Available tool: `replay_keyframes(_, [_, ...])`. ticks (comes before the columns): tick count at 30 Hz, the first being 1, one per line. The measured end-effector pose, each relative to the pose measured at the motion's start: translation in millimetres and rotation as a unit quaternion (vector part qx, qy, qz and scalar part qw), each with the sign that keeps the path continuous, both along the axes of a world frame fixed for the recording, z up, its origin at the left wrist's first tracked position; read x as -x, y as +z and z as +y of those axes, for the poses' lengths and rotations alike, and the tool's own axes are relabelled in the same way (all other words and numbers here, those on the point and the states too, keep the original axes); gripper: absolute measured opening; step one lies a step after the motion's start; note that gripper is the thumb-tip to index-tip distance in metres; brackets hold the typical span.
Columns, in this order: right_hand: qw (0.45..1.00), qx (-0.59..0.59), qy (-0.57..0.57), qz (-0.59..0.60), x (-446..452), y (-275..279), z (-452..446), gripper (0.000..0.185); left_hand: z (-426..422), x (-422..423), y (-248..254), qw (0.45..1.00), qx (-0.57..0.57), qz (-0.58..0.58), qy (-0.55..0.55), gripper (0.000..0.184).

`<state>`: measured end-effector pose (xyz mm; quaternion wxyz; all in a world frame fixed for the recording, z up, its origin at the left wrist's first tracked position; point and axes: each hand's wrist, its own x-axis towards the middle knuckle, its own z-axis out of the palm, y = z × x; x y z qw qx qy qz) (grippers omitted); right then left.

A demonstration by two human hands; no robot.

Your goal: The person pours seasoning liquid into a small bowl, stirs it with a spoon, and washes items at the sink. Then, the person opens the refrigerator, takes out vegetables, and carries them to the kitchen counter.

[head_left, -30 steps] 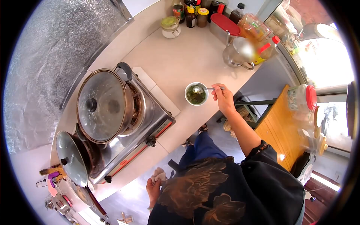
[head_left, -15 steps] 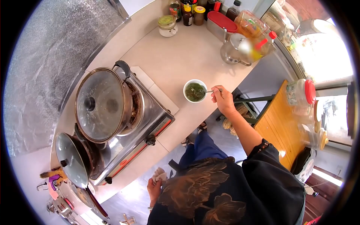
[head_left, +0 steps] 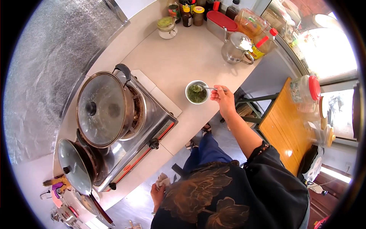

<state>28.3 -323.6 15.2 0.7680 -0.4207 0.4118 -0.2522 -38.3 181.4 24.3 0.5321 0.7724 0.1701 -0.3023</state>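
My right hand [head_left: 223, 99] is closed on the handle of a metal spoon [head_left: 211, 88]. The spoon's bowl end sits at the upper part of a white bowl [head_left: 187, 100], over green leafy pieces in liquid [head_left: 197, 94]. That bowl rests on the countertop near its front edge. Low beside my body, my left hand [head_left: 157, 194] is closed on a crumpled pale cloth [head_left: 163, 180].
Left of the bowl, a gas stove [head_left: 152, 126] carries a large lidded pot [head_left: 101, 108] and a lidded pan [head_left: 76, 166]. A steel teapot [head_left: 234, 49], a glass jar [head_left: 167, 28] and several bottles line the counter's back. A wooden table [head_left: 284, 128] stands right.
The spoon has come up in the bowl, so more of it shows, and my right hand has shifted slightly. My left hand still holds the cloth. The view has moved a little.
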Motion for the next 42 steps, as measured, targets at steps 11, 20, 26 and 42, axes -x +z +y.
replay_keyframes(11, [0.897,0.372,0.196,0.138,11.7,14.1,-9.6,0.019,12.5,2.9,-15.5,1.000,-0.002,0.008,-0.004,0.024])
replay_keyframes(20, [0.994,0.044,0.080,0.062,10.5,5.7,7.2,0.022,30.1,7.4,-40.2,0.988,0.106,0.070,0.089,0.025])
replay_keyframes(26, [0.955,0.268,0.118,0.051,4.4,2.0,5.9,0.019,45.9,13.7,-53.5,0.967,0.186,0.094,0.149,0.025])
replay_keyframes(42, [0.943,0.258,0.191,0.088,28.4,18.5,14.7,0.019,37.7,19.4,-54.3,0.970,0.199,0.073,0.122,0.025])
